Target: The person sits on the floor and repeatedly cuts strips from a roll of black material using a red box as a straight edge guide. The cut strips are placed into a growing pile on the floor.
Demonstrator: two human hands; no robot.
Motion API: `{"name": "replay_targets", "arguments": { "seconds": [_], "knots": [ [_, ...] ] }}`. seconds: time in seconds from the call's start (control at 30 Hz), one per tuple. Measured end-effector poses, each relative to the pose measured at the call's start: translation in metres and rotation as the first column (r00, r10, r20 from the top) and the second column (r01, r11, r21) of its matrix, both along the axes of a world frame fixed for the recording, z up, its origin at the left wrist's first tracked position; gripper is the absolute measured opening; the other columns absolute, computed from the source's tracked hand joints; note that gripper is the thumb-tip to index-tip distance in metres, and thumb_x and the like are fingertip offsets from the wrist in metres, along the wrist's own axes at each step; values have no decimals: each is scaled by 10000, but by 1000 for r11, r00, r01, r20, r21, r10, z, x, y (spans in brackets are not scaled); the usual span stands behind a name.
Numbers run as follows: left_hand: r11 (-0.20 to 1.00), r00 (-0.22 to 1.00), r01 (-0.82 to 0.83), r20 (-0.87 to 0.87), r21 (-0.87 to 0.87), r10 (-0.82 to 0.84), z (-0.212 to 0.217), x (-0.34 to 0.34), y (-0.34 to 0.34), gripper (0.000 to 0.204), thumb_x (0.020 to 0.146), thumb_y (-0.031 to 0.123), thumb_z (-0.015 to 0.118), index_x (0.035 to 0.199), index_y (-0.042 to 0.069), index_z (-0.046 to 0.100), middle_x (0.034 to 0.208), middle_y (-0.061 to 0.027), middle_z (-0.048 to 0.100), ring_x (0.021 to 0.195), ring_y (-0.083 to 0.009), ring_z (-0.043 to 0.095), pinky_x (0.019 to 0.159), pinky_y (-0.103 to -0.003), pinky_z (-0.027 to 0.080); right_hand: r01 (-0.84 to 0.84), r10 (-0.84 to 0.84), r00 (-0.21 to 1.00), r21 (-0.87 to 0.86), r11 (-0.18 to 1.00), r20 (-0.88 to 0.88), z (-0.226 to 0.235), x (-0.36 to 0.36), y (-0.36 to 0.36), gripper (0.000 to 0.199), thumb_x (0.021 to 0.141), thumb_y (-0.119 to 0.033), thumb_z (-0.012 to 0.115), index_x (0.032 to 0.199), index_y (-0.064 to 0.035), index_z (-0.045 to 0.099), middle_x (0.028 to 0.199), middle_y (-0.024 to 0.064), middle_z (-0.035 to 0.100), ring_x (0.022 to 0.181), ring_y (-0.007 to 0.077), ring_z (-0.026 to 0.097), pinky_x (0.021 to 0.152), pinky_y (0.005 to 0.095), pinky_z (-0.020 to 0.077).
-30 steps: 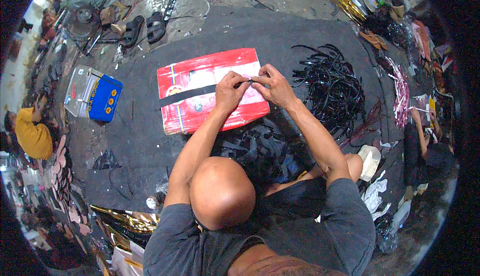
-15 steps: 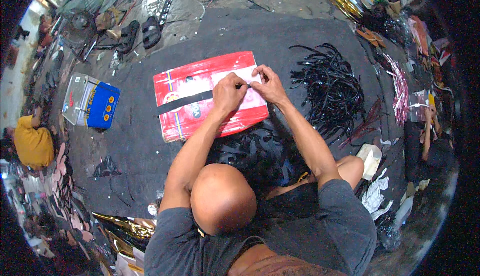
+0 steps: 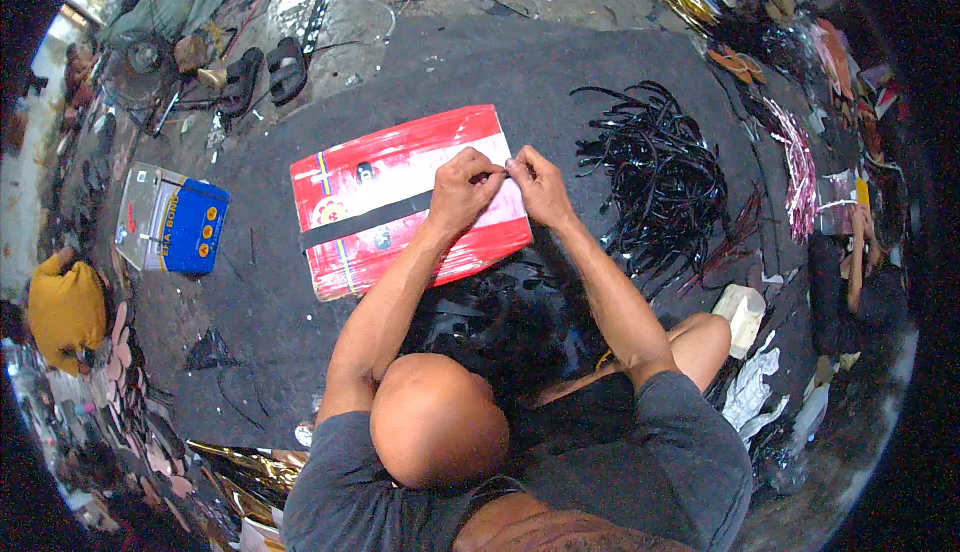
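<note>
A red and white flat-topped package (image 3: 405, 137), wrapped in shiny plastic, lies in front of me. Across it runs a long black strip (image 3: 365, 222), passing beneath my left hand. My left hand (image 3: 464, 190) is closed, its thumb and forefinger pinching the strip near the package's right edge. Right beside it, my right hand (image 3: 541, 188) is pinched at the strip's end, the fingertips of both hands nearly touching. The exact end of the strip is mostly hidden by the fingers. Dark strips (image 3: 490, 302) lie in a heap below the package, close to my lap.
A heap of glossy black strips (image 3: 655, 182) lies to the right on the dark mat (image 3: 480, 62). At left stands a blue and clear container (image 3: 185, 222). Sandals (image 3: 288, 70) and a fan (image 3: 140, 67) are at far left; a white block (image 3: 738, 320) sits by my knee. Other people are at both sides.
My right hand has drawn its fingers in, and both hands' fingertips are closer together at the strip's end. The view has shifted slightly, with the package appearing a little further left.
</note>
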State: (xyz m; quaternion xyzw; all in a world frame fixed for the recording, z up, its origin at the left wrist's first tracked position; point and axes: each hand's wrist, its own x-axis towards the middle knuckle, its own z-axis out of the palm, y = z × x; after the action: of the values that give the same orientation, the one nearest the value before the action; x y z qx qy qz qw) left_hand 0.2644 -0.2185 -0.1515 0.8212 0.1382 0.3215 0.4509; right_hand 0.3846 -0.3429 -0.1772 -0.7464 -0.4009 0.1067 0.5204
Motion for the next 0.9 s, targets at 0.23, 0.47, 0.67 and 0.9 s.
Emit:
{"name": "replay_targets", "arguments": {
  "seconds": [0.23, 0.47, 0.67, 0.9],
  "knots": [
    [1000, 999, 19, 38, 22, -20, -2, 11, -5, 49, 786, 63, 772, 816, 34, 747, 788, -73, 681, 673, -159, 660, 621, -297, 531, 43, 232, 370, 267, 963, -899, -16, 5, -13, 216, 1015, -344, 597, 893, -172, 546, 684, -48, 514, 505, 49, 434, 405, 211, 318],
    [1000, 998, 14, 60, 11, -15, -4, 10, -5, 51, 777, 55, 767, 823, 41, 751, 793, -61, 684, 664, -142, 652, 617, -284, 532, 237, -207, 964, -195, 952, 164, 23, 17, 29, 393, 1004, -393, 548, 900, -17, 595, 788, 223, 675, 727, 427, 669, 630, 507, 518],
    [999, 998, 47, 35, 1, -47, -1, 7, -4, 66, 759, 39, 762, 824, 42, 752, 802, -62, 690, 675, -140, 654, 624, -282, 533, 307, -294, 951, -195, 931, 97, 0, 23, 33, 335, 979, -302, 581, 876, 14, 621, 885, 281, 677, 867, 484, 656, 753, 548, 500],
    [999, 998, 48, 41, 8, -48, -3, 11, -2, 47, 770, 42, 753, 817, 41, 749, 800, -64, 692, 673, -136, 653, 628, -285, 536, 409, -399, 912, -194, 891, 92, -75, 46, 15, 289, 950, -266, 636, 864, 10, 641, 827, 243, 671, 817, 440, 655, 732, 499, 498]
  ]
}}
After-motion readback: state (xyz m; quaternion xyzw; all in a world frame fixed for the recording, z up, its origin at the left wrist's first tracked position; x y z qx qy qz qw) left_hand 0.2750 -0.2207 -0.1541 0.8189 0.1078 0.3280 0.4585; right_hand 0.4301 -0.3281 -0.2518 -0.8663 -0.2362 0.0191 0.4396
